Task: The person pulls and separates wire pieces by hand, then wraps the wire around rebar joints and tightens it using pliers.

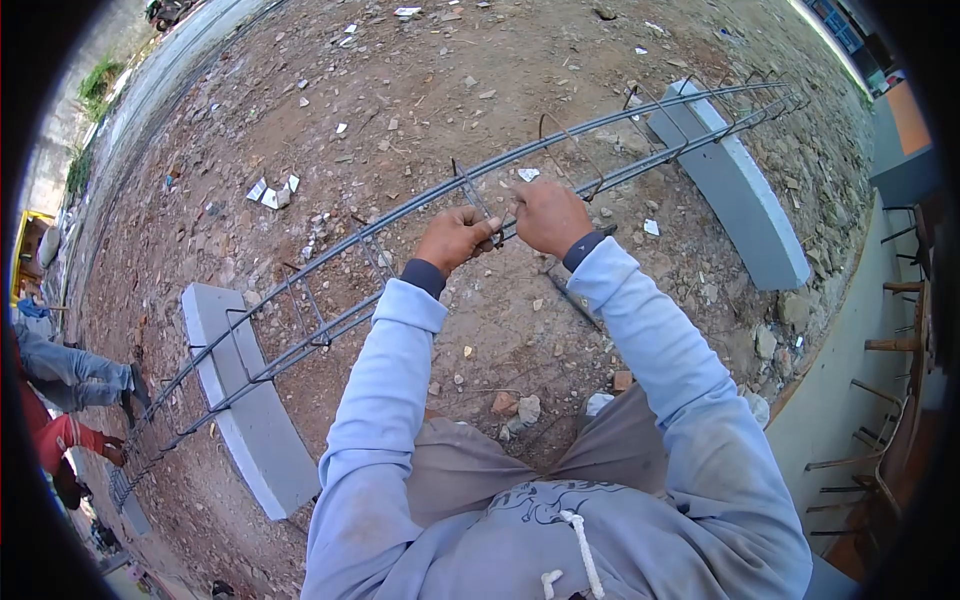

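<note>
A long rebar cage (pixel 345 243) with square stirrups crosses in front of me, resting on two grey blocks. My left hand (pixel 455 238) is closed at the near bars, its thumb and fingers pinching a stirrup (pixel 468 183) near its lower corner. Just right of it, my right hand (pixel 552 217) is a fist against the same near bars. What sits inside that fist is hidden; a dark end pokes out by the wrist. Below the right hand, a dark rod-like piece (pixel 572 298) lies on the dirt.
One grey block (pixel 240 385) supports the cage at left, another (pixel 735 190) at right. A co-worker in a red sleeve (pixel 75 437) bends at the cage's far left end. Chairs (pixel 905 345) line the right edge. Rubble and broken white tiles (pixel 272 193) litter the ground.
</note>
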### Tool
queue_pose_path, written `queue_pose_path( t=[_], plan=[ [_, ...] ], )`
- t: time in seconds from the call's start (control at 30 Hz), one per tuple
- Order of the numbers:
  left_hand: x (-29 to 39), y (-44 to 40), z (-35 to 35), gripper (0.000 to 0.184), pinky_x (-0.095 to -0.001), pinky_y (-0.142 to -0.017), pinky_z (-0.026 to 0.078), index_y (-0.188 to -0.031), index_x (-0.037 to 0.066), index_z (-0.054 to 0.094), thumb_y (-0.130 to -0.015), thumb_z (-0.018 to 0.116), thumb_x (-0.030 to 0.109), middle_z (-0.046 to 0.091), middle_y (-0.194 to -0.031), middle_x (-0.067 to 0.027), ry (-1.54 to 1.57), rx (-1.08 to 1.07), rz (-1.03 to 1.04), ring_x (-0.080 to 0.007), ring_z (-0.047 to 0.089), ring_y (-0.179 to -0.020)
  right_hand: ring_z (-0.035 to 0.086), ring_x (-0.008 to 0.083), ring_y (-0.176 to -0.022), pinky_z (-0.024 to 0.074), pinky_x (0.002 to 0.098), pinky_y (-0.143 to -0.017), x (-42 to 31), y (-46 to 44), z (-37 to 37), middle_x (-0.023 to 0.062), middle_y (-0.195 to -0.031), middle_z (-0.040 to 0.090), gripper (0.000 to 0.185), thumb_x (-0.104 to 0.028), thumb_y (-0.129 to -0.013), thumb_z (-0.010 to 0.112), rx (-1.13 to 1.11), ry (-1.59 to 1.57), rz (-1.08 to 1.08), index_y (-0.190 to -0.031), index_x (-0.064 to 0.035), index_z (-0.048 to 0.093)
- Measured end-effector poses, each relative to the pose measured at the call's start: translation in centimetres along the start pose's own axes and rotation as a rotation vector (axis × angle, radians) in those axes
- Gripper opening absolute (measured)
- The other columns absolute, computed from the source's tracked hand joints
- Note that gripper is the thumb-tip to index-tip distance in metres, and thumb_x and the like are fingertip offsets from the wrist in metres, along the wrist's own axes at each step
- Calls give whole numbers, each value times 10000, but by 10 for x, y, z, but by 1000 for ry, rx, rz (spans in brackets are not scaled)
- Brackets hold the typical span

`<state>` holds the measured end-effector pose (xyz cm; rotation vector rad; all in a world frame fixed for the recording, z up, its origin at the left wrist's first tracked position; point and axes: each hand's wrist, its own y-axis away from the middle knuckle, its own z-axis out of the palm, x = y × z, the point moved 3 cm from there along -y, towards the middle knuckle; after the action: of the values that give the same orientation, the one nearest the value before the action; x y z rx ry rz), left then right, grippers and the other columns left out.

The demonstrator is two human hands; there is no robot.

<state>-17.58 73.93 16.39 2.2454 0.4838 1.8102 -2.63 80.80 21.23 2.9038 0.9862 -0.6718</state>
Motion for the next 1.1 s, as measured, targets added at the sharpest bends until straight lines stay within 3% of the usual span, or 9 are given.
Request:
queue_pose_path(
  t=[0.1,0.2,0.3,0.43,0.53,0.6,0.77,1.0,1.1],
  plan=[
    [4,3,-2,298,-248,-558,416,-771,36,622,-846,665,322,615,-675,-25,-21,-19,-35,-100,544,-601,651,339,-693,522,419,-638,12,5,12,211,-766,650,179,-167,-728,563,-83,-6,70,-760,-7,637],
    [11,7,1,314,-242,-557,401,-771,52,614,-842,671,353,605,-673,-22,-36,-30,-70,-94,535,-604,636,258,-570,507,371,-532,7,24,13,166,-690,635,181,-162,-777,550,-592,-377,380,-761,1,627],
    [7,1,2,313,-247,-539,399,-736,56,597,-829,688,341,584,-639,-15,-78,-28,-51,-89,523,-580,589,175,-485,461,310,-449,9,50,25,91,-629,600,233,-206,-860,539,-735,-987,489,-799,1,627],
    [12,2,2,349,-287,-504,401,-682,15,603,-791,707,330,599,-597,-65,-93,40,23,-119,526,-537,611,173,-539,472,288,-468,28,54,35,86,-663,605,342,-321,-924,509,-948,-1241,436,-861,-5,623],
    [10,7,3,338,-331,-526,426,-713,7,619,-779,712,325,608,-596,-84,-246,158,42,-187,559,-545,660,230,-673,523,325,-593,86,45,60,128,-716,636,333,-318,-913,502,-895,-800,604,-943,-7,620],
    [18,16,5,322,-355,-566,443,-739,3,624,-781,705,312,628,-649,-105,-372,242,72,-237,584,-595,659,290,-868,525,394,-740,149,47,114,157,-887,662,330,-286,-894,490,-719,165,-16,-1066,-25,597],
    [37,47,16,268,-353,-660,461,-848,5,653,-808,669,270,655,-831,-142,-557,646,429,-276,616,-743,554,287,-1080,457,443,-875,167,62,144,113,-1116,597,303,-205,-905,424,-547,425,3,-1135,-82,578],
    [20,63,23,422,-319,-643,488,-845,-22,672,-909,554,378,649,-715,-91,-250,362,-182,-166,611,-701,540,243,-1081,415,416,-857,183,68,178,103,-1122,599,279,-218,-932,378,-527,548,-110,-1064,-103,595],
    [14,63,44,522,-306,-724,492,-991,-42,633,-947,455,447,669,-873,-121,99,193,-305,-178,633,-818,576,294,-1030,442,448,-850,174,87,159,161,-1085,622,280,-198,-903,406,-658,465,-173,-1099,-72,561]
  ],
)
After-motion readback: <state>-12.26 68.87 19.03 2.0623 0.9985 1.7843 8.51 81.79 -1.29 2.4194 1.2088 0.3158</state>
